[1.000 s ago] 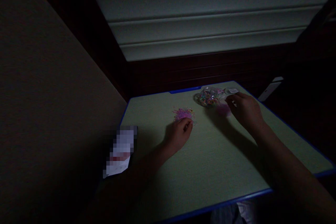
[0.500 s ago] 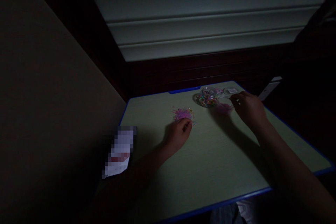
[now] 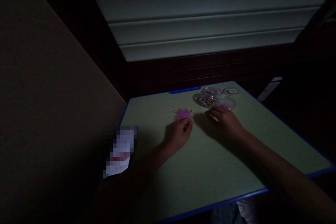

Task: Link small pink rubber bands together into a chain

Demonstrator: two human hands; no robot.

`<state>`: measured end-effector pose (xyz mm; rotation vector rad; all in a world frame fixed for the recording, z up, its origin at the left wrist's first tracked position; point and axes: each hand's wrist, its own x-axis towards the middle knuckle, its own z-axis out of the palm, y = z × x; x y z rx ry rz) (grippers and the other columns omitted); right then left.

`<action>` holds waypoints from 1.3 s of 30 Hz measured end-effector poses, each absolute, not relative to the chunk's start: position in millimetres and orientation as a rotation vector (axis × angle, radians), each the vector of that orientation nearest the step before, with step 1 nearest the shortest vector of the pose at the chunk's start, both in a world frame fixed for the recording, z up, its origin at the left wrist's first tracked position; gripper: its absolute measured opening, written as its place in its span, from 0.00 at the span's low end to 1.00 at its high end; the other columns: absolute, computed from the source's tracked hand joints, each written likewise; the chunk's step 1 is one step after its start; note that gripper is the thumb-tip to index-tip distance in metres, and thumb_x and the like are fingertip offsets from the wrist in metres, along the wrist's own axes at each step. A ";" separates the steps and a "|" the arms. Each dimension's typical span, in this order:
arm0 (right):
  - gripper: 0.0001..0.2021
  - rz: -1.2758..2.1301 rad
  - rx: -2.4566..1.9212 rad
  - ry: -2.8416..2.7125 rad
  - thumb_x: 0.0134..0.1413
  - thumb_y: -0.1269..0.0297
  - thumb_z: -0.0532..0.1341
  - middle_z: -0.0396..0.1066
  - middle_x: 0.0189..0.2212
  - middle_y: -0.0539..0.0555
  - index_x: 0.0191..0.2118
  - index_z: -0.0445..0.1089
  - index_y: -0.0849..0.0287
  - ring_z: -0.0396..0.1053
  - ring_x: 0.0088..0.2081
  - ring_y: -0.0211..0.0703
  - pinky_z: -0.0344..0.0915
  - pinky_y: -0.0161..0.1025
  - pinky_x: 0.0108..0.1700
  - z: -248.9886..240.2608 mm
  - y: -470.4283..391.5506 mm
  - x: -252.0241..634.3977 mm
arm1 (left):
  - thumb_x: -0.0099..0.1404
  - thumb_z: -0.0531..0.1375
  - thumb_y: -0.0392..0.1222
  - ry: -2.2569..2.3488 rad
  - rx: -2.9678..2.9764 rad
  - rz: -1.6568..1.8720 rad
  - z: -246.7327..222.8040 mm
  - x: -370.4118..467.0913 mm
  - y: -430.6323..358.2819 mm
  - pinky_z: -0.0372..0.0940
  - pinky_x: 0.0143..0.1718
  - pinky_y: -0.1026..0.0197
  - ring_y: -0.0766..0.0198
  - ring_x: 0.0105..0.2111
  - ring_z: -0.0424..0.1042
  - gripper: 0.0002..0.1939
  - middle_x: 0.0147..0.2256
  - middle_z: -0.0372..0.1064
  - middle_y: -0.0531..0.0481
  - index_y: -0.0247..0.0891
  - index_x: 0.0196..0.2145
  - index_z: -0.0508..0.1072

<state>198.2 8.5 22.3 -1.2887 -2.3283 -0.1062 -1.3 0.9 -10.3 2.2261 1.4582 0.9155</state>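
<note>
A small heap of pink and purple rubber bands [image 3: 183, 113], with a few yellow ones, lies on the light table [image 3: 210, 168]. My left hand [image 3: 180, 134] rests at the heap's near edge, thumb and fingers closed together; what they pinch, if anything, is hidden. To the right, my right hand [image 3: 225, 120] hovers over the table, thumb and fingertips slightly apart, and I see nothing between them. Just behind it stands a round clear container [image 3: 234, 103] with pink bands inside, partly covered by the hand.
Behind the heap sits a clear case [image 3: 206, 97] of multicoloured bands. A clear round lid [image 3: 231, 91] with a white label lies near the back right corner. On the left is a phone-like object [image 3: 122, 150], blurred out. A wall and shutter border the table.
My right hand has moved left and nearer to me, from above the round container toward the heap. The left hand stays at the heap.
</note>
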 end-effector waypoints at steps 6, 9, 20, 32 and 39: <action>0.10 0.165 -1.212 -2.491 0.54 0.67 0.51 0.67 0.30 0.55 0.32 0.69 0.61 0.64 0.31 0.37 0.57 0.32 0.34 10.8 7.5 190.4 | 0.60 0.50 0.41 1.432 2.240 0.931 -7.6 -0.8 0.5 0.54 0.24 0.70 0.73 0.21 0.61 0.09 0.23 0.65 0.56 0.39 0.32 0.68; 0.10 0.240 -1.181 -2.477 0.55 0.66 0.51 0.67 0.31 0.55 0.35 0.68 0.60 0.64 0.32 0.36 0.57 0.31 0.33 6.7 8.5 189.6 | 0.60 0.50 0.40 1.405 2.225 0.949 -6.1 -0.6 0.5 0.54 0.25 0.70 0.73 0.21 0.61 0.08 0.23 0.65 0.56 0.38 0.31 0.68; 0.11 0.269 -1.165 -2.460 0.55 0.64 0.51 0.65 0.30 0.54 0.37 0.69 0.57 0.64 0.33 0.36 0.57 0.31 0.35 -4.0 11.6 179.6 | 0.60 0.50 0.40 1.415 2.215 0.939 -4.8 0.1 0.1 0.56 0.26 0.70 0.72 0.23 0.62 0.08 0.25 0.66 0.56 0.39 0.32 0.68; 0.13 0.071 -1.314 -2.528 0.57 0.62 0.47 0.64 0.30 0.53 0.34 0.66 0.61 0.64 0.31 0.35 0.54 0.31 0.32 0.1 11.5 173.4 | 0.61 0.49 0.41 1.438 2.230 0.913 -7.7 -0.3 1.1 0.54 0.24 0.70 0.73 0.22 0.62 0.09 0.24 0.65 0.56 0.39 0.32 0.68; 0.11 -0.034 -1.375 -2.569 0.57 0.62 0.48 0.64 0.29 0.53 0.34 0.64 0.61 0.63 0.31 0.36 0.53 0.32 0.32 0.3 13.2 170.4 | 0.61 0.49 0.41 1.398 2.218 0.914 -6.9 -0.4 1.8 0.54 0.24 0.70 0.73 0.22 0.62 0.09 0.24 0.66 0.56 0.38 0.32 0.68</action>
